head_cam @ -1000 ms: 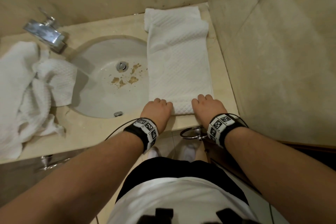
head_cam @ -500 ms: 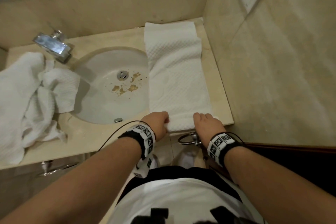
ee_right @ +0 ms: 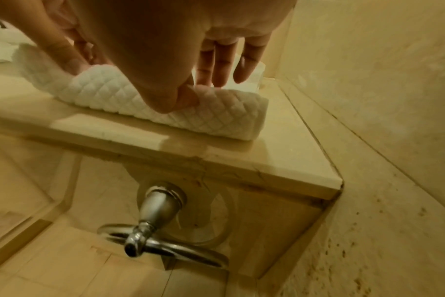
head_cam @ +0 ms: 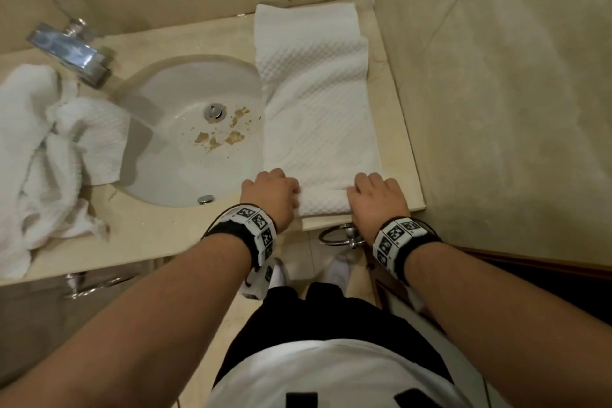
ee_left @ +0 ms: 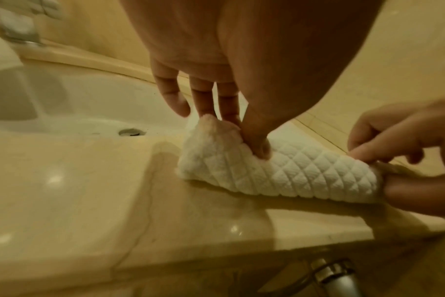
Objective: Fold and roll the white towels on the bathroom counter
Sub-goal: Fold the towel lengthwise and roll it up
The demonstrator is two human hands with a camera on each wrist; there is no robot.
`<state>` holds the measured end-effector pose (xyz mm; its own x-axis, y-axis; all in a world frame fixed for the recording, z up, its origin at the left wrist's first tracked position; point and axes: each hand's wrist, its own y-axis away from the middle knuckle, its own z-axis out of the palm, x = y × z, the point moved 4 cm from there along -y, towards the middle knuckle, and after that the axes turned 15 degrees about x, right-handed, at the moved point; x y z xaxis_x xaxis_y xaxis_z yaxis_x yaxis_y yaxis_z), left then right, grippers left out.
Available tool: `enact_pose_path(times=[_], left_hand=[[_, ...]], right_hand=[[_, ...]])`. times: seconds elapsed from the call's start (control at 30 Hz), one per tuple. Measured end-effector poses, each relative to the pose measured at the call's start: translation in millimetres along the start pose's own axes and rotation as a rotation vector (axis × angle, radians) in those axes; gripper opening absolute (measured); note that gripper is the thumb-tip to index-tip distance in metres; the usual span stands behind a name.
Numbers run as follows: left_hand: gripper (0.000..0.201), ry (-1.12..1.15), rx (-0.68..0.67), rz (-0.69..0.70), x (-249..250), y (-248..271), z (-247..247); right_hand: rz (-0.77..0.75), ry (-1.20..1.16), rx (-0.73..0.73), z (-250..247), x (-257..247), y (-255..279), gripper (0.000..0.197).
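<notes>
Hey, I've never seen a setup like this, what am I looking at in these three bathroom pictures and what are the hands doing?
No machine here: a person wears three cameras. The head view looks down at both arms; each wrist view looks along one hand. On the counter beside the sink lies a long folded towel. The left hand and the right hand each pinch its near end, which is curled into the start of a roll. A crumpled towel pile lies left of the sink, by the faucet.
</notes>
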<state>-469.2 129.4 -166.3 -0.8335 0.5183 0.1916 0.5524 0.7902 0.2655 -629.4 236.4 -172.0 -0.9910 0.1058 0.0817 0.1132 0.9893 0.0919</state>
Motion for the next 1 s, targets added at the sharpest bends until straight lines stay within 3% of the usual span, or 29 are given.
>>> enact_pose_path(times=[0.13,0.3,0.43,0.57,0.67,0.77,1.0], left_hand=[[0.033,-0.082,0.129,-0.011,-0.5,7.6,5.0],[0.042,-0.127,0.39,0.11,22.0,46.9,28.5],[0.088,-0.088,0.269,0.087,34.0,65.2,56.5],[0.078,-0.062,0.216,0.098,25.3,39.8,54.1],[0.081,-0.121,0.179,0.133,20.0,20.6,49.2],[0.089,-0.09,0.143,0.076,21.4,11.1,44.7],[0.089,-0.061,0.141,0.031,22.1,8.4,43.6]], right_hand=[[-0.076,-0.021,0.104,14.1,-0.1,2.1,0.057],[-0.033,0.0,0.211,17.6,2.2,1.4,0.028],[-0.015,0.002,0.144,17.7,1.9,-6.0,0.026],[0.009,-0.022,0.089,15.1,5.6,-12.4,0.022],[0.06,-0.047,0.139,10.4,1.9,-12.5,0.031],[0.058,-0.088,0.245,7.2,-7.3,-2.7,0.038],[0.091,-0.119,0.048,34.3,-28.8,11.1,0.102]])
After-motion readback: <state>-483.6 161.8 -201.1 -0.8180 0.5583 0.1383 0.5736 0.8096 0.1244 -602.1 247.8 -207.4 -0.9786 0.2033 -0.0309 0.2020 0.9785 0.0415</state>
